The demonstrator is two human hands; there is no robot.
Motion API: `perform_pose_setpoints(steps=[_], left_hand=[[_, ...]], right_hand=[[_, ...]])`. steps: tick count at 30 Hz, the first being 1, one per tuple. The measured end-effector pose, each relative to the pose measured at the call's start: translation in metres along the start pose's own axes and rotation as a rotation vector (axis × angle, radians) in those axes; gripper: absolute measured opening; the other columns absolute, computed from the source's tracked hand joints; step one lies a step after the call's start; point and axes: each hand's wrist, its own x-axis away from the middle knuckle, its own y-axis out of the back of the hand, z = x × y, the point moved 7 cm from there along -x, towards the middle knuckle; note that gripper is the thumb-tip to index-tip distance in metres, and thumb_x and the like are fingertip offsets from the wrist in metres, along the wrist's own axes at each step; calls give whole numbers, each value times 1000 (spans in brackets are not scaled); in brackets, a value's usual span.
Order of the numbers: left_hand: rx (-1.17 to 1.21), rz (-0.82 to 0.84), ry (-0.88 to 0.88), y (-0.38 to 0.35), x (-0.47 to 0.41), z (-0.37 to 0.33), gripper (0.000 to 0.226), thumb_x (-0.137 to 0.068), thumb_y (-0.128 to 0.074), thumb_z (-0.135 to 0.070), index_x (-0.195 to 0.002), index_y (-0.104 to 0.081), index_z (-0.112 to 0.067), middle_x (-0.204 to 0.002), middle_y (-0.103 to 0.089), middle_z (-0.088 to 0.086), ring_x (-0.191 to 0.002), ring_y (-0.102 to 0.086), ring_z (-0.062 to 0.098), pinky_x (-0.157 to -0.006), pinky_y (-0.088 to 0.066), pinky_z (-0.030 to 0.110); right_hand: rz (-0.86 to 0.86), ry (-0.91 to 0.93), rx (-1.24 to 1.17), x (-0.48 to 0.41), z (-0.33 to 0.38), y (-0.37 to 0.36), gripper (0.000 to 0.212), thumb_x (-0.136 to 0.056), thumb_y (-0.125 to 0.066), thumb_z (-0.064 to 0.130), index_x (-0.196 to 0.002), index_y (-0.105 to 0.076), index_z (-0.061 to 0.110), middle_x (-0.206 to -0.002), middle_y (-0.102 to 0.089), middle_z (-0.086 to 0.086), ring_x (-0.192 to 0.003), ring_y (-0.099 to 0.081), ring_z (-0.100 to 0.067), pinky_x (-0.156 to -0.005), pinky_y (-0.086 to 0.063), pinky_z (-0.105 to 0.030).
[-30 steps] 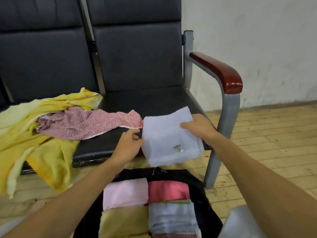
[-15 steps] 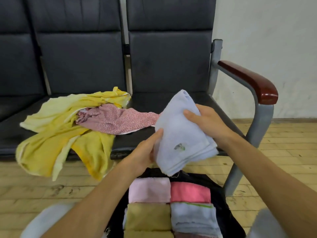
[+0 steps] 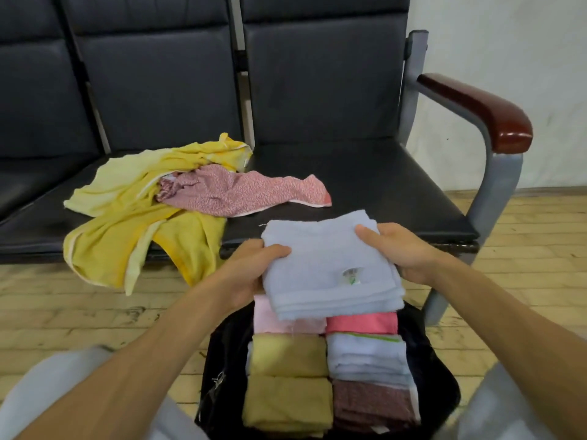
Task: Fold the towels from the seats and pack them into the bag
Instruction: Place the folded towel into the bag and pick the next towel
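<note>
on the seats [image 3: 31, 230] at the left, a heap of yellow towels [image 3: 127, 217] lies unfolded, part of it hanging over the front edge. a pink patterned towel [image 3: 241, 192] sprawls across them toward the right-hand seat.

next comes the left hand [image 3: 251, 268], thumb on top and fingers curled under the left edge of the folded pale blue towel [image 3: 327, 265]. the towel is held in the air just above the open black bag [image 3: 222, 360] on the floor. the right hand [image 3: 403, 252] grasps the opposite edge the same way.

the bag holds folded towels in 2 columns (pink, tan, blue and a dark patterned 1 show).

the risk, as i judge it: the layers at the towel's near edge look loose, so tilting it on the way down, or freeing 1 side first, could let the fold slide open. the far end of the bag also looks nearly full, so the towel may ruck the pink ones beneath or slip over the rim onto the floor.
</note>
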Motion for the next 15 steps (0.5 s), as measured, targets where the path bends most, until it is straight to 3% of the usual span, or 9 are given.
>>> perform_pose_setpoints(steps=[3,6,9,13,15], left_hand=[[31,6,-13,7,4,6,17,-92,-62,-15,-105,-68,-5,-101,-74,7,-86,-71,17,-73,-58,28],[87,24,-53,9,6,1,21,-93,-62,-16,-110,-66,-4,-102,-75,8,-87,-72,18,-70,-59,25],[156,38,-91,10,6,-6,24,-94,-59,-18,-116,-65,-8,-107,-74,8,-95,-71,22,-76,-60,29],[207,64,-84,6,5,-4,25,-96,-56,-19,-118,-65,-12,-107,-74,6,-92,-72,20,-71,-59,29],[231,99,-90,3,4,-3,26,-96,-55,-17,-121,-64,-16,-110,-73,5,-94,-71,20,-74,-60,31]], right_hand=[[150,-99,-160,8,-9,-8,27,-96,-58,16,-114,-65,-2,-106,-73,-15,-88,-73,-23,-68,-61,-29],[271,-131,-253,13,-9,-10,33,-90,-59,8,-123,-61,1,-119,-69,-15,-107,-68,-30,-82,-60,-37],[261,-119,-352,11,-9,-6,41,-89,-57,9,-129,-57,3,-123,-67,-16,-111,-66,-31,-88,-57,-39],[199,-89,-382,7,-9,-1,34,-96,-51,7,-130,-58,7,-118,-70,-13,-101,-70,-27,-77,-61,-35],[188,-39,-351,6,-6,0,36,-98,-51,6,-132,-57,12,-120,-70,-10,-105,-69,-26,-80,-60,-36]])
